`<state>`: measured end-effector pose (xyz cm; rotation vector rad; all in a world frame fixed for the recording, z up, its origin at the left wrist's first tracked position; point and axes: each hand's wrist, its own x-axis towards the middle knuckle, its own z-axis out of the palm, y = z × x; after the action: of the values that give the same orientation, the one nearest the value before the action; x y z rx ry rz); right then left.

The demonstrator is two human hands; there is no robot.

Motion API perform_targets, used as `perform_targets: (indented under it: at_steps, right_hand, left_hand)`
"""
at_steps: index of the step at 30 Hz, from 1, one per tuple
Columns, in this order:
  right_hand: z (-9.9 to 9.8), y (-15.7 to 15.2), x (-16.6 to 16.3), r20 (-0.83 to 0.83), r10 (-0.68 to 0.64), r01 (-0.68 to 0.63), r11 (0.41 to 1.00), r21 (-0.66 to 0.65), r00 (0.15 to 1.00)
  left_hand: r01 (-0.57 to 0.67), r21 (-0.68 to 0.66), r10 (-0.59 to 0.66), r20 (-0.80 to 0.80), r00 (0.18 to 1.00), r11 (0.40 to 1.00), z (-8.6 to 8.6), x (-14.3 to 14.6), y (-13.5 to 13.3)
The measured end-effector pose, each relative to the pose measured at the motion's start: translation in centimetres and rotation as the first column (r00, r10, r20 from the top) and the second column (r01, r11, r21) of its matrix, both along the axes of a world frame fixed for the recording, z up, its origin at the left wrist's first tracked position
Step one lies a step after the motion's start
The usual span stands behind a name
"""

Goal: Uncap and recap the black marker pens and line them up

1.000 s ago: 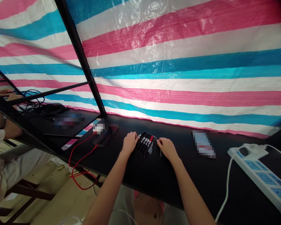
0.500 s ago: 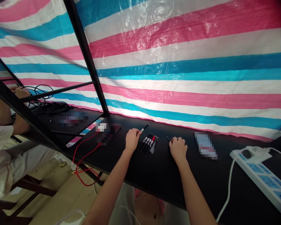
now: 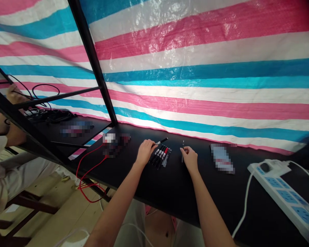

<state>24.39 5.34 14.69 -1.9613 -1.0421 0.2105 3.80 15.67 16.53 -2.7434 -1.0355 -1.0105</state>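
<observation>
My left hand (image 3: pixel 145 151) is closed around a black marker with a white band (image 3: pixel 161 141), lifted just above the black table (image 3: pixel 185 192) and pointing right. Beside it, several markers (image 3: pixel 161 155) lie side by side on the table, one with a red cap. My right hand (image 3: pixel 190 157) sits to the right of that row and pinches a thin dark pen (image 3: pixel 182 148) that stands nearly upright from its fingers.
A blurred flat object (image 3: pixel 222 158) lies right of my right hand, and a white power strip (image 3: pixel 285 187) with its cable at the far right. A red wire (image 3: pixel 87 171) hangs off the table's left end. Another person's hands handle black cables (image 3: pixel 41 109) at the far left.
My left hand picked one marker out of the row and raised it. My right hand slid right from the row, took up a thin pen and turned it upright.
</observation>
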Motion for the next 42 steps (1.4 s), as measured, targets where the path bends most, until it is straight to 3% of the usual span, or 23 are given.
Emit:
perform_targets:
  at_steps: [2, 4, 7, 12, 17, 28, 42]
  right_hand:
    - [-0.01, 0.54, 0.12, -0.276, 0.091, -0.029, 0.975, 0.220, 0.957]
    - [0.06, 0.88, 0.18, -0.475, 0.221, -0.018, 0.918, 0.395, 0.852]
    - [0.31, 0.89, 0.17, -0.586, 0.350, -0.002, 0.860, 0.511, 0.731]
    - [0.53, 0.73, 0.11, -0.623, 0.405, -0.056, 0.864, 0.501, 0.669]
    - [0.43, 1.02, -0.03, -0.616, 0.406, -0.100, 0.878, 0.468, 0.675]
    - [0.71, 0.80, 0.06, -0.631, 0.397, -0.033, 0.862, 0.507, 0.667]
    - [0.57, 1.00, 0.06, -0.665, 0.395, -0.069, 0.886, 0.459, 0.634]
  left_hand:
    - [0.011, 0.009, -0.010, -0.015, 1.000, 1.000, -0.05, 0.03, 0.05]
    - [0.020, 0.009, -0.020, -0.026, 0.999, 1.000, -0.07, 0.07, 0.04]
    - [0.033, 0.003, -0.033, -0.040, 0.999, 0.999, 0.02, 0.09, -0.07]
    - [0.040, -0.017, -0.041, -0.064, 0.997, 0.999, 0.29, 0.10, -0.31]
    - [0.040, -0.026, -0.042, -0.064, 0.997, 0.999, 0.31, 0.17, -0.47]
    - [0.050, -0.017, -0.051, -0.068, 0.996, 0.999, 0.35, 0.12, -0.52]
    - [0.070, 0.017, -0.068, -0.132, 0.989, 0.997, 0.35, 0.25, -0.73]
